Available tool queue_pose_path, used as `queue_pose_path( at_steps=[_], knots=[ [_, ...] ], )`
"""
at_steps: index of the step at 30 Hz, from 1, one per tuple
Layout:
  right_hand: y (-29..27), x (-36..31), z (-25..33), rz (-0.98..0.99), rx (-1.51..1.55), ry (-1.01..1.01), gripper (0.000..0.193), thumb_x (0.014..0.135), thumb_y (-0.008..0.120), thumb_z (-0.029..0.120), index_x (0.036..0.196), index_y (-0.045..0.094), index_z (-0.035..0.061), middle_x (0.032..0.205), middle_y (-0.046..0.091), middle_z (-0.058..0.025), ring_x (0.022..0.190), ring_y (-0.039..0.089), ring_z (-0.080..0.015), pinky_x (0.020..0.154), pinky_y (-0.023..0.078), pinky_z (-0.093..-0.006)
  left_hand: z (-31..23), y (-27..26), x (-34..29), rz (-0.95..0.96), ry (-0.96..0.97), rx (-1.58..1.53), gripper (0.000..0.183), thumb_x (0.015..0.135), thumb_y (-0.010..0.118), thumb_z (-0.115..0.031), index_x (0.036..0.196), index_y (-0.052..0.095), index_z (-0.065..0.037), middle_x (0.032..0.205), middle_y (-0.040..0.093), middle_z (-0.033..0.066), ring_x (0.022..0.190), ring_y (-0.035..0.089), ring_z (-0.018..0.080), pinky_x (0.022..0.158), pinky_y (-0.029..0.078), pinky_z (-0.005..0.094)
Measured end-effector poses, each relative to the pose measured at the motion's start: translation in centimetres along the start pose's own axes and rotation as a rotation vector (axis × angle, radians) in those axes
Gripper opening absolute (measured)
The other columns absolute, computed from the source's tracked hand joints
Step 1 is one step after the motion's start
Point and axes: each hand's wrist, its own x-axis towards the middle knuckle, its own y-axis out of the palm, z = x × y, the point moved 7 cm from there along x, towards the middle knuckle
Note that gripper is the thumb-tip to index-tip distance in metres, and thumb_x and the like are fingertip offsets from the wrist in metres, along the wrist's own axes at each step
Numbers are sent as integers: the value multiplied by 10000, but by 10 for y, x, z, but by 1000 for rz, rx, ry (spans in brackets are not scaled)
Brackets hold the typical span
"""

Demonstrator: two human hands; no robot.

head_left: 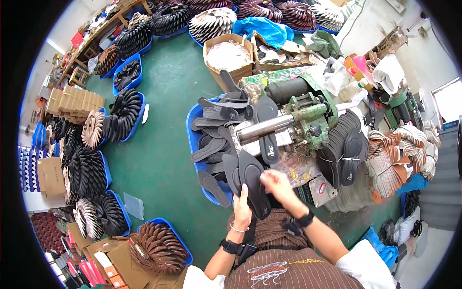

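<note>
Head view: one worker, two hands, beside a machine. Left hand (242, 212): grasping dark insoles (253, 180), two showing, overlapped, thumb laid along the near one. Right hand (280, 187): fingers bent, just beside the insoles' right edge; whether it touches or pinches anything, I cannot tell from where I stand. Beyond the hands: green machine (315, 120) with a metal bar (257, 129); one more insole (270, 147), the bar crossing over it. Beyond the left hand, to its left: blue tub (189, 126), heaped with loose insoles (210, 148). Beyond the right hand, to its right: row of stacked insoles (332, 156). Farther beyond both: open cardboard box (211, 67). Step in hand, as I judge it: sorting or squaring up the insoles. Next move, likewise judged: calls for a steady left grip and matched edges.
</note>
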Motion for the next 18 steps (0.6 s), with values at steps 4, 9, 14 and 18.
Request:
queue_pose_path(
  at_steps=[4,9,14,18],
  knots=[
    [-35,-11,-8,-192,-93,10,266,858,670,132,714,450,93,631,410,70,573,362,-28,491,305,-203,-9,-1,0,24,-37,116,434,999,414,-320,1229,487,41,1181,591,137,1056,584,217,873,502,345],
    [-57,47,28,-288,2,-144,176,901,607,127,964,595,-37,777,652,-58,668,593,-84,577,488,-248,-5,4,3,26,-38,88,472,998,397,-363,1249,487,27,1164,597,112,1020,588,193,874,491,328],
    [9,-10,-3,145,157,28,171,889,639,166,960,625,10,786,624,14,686,544,-43,596,454,-205,19,-8,9,126,-77,337,526,999,370,-406,1286,452,27,1267,525,106,1139,514,196,969,422,326],
    [-38,-10,-13,-55,95,65,201,905,601,108,1065,596,-15,947,658,-29,797,590,-67,733,493,-229,-8,5,14,174,183,593,578,999,382,-369,1399,297,40,1440,332,149,1339,300,244,1112,209,345]
  ],
)
